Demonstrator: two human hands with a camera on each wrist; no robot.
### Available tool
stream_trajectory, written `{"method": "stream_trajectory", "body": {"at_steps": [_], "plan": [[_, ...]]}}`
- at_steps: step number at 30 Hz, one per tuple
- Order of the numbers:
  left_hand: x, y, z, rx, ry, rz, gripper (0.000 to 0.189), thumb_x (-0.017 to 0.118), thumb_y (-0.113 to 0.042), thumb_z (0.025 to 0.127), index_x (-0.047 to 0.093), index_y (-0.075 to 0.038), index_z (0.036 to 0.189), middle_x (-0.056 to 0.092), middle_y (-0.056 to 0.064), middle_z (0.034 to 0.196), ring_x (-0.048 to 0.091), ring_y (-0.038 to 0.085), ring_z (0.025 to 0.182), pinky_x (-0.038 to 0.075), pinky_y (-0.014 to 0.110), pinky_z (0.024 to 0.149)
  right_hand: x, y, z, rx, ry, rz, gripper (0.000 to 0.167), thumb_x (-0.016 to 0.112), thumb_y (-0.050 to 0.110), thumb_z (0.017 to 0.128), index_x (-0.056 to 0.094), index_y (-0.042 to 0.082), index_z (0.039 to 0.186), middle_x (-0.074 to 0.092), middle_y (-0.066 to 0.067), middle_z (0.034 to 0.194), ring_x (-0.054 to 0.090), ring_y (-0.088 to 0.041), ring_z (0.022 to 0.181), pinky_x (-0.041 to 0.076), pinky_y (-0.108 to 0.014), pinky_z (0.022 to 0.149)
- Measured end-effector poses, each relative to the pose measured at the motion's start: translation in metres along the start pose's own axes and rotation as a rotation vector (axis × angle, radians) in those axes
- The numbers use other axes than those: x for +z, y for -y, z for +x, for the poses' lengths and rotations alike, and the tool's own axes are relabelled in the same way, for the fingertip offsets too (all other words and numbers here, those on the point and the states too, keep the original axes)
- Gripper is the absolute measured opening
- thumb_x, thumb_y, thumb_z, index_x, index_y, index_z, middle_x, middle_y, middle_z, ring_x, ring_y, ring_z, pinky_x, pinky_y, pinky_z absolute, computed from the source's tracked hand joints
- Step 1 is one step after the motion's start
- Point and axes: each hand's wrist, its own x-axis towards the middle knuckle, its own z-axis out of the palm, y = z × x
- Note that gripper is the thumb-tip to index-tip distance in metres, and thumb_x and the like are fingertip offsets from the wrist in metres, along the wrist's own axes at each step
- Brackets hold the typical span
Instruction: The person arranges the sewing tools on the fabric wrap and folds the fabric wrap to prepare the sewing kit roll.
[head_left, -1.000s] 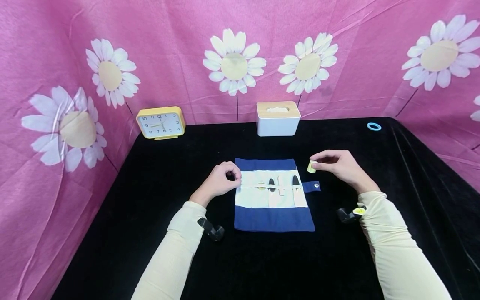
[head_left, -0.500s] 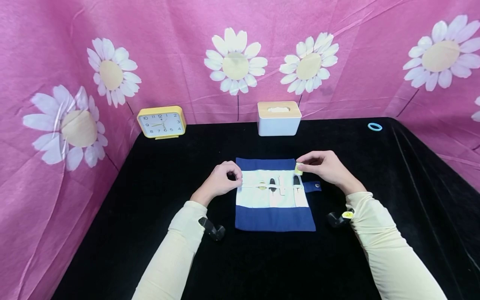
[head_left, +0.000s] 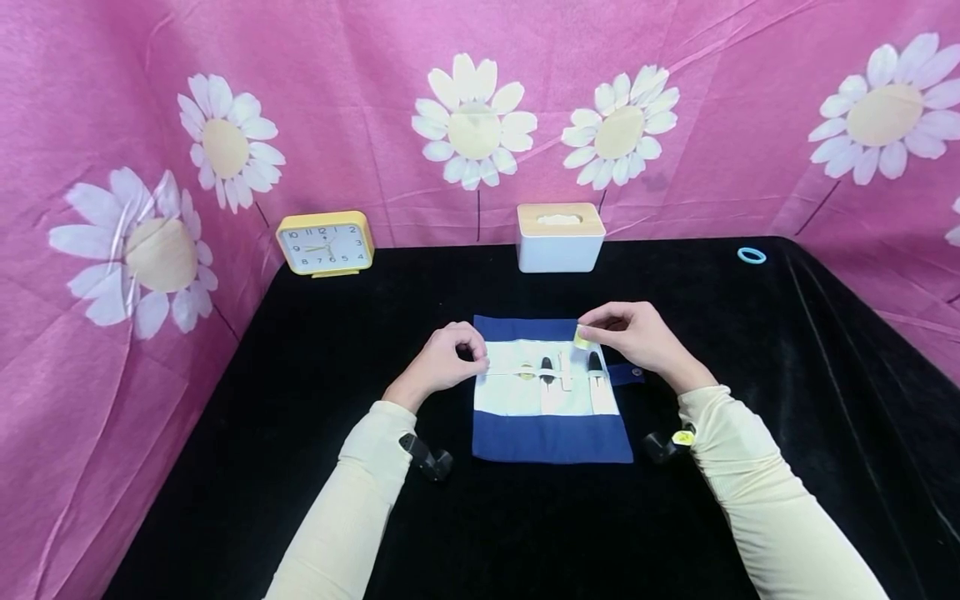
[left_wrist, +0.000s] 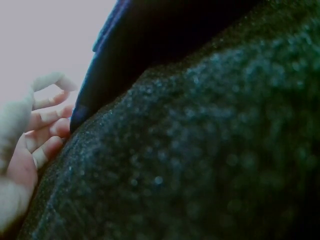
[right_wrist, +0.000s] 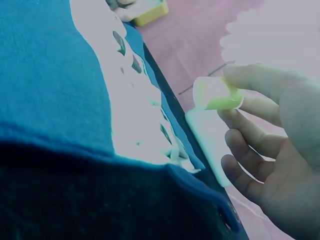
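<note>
A blue cloth tool roll [head_left: 551, 437] lies unfolded, with a white inner panel and an elastic strap across it. Black-handled scissors-like tools [head_left: 547, 369] and other small pale items sit under the strap. At the roll's left edge, my left hand [head_left: 442, 360] pinches the cloth between thumb and finger; in the left wrist view, its fingers [left_wrist: 47, 117] lie against that edge. My right hand [head_left: 633, 335] holds a small yellow-green spool [right_wrist: 217, 93] with a pale end, between thumb and fingertips, above the upper right of the white panel.
A yellow clock [head_left: 326, 244] stands at the back left. Behind the roll is a white tissue box [head_left: 561, 242] with a wooden lid. A light-blue ring [head_left: 752, 256] lies at the back right on the black cloth [head_left: 540, 533]. Pink flowered fabric hangs behind.
My right hand has carried the spool leftward, from beyond the roll's right edge to over its white panel. My left hand has stayed at the left edge.
</note>
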Motion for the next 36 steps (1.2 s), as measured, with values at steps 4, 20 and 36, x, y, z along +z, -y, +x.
{"method": "stream_trajectory", "body": {"at_steps": [4,20,36], "plan": [[0.000,-0.001,0.000,0.003,0.005,0.004,0.014,0.075,-0.003,0.079,0.065,-0.008,0.071,0.068,0.007,0.094,0.054,0.019,0.095,0.043,0.026,0.085,0.005,0.002,0.002,-0.011,0.007,-0.007,0.025,0.076,0.027,0.091,0.077,0.008,0.107,0.076,-0.012,0.100,0.063,-0.013,0.079,0.052,-0.021,0.070],[0.000,0.001,0.000,0.025,0.015,0.023,0.010,0.074,-0.001,0.078,0.069,-0.006,0.070,0.069,0.007,0.095,0.056,0.022,0.101,0.044,0.028,0.088,0.044,0.022,0.008,-0.086,0.079,0.008,0.016,0.078,0.025,0.089,0.078,0.013,0.100,0.076,-0.003,0.097,0.062,-0.019,0.086,0.051,-0.025,0.076],[-0.002,-0.002,0.002,0.021,0.017,0.019,0.008,0.073,-0.001,0.074,0.069,-0.006,0.069,0.070,0.007,0.096,0.057,0.023,0.103,0.044,0.030,0.090,0.074,0.038,0.029,-0.095,0.125,0.054,0.019,0.074,0.024,0.092,0.077,0.008,0.103,0.076,-0.007,0.098,0.063,-0.016,0.081,0.051,-0.024,0.074]]}}
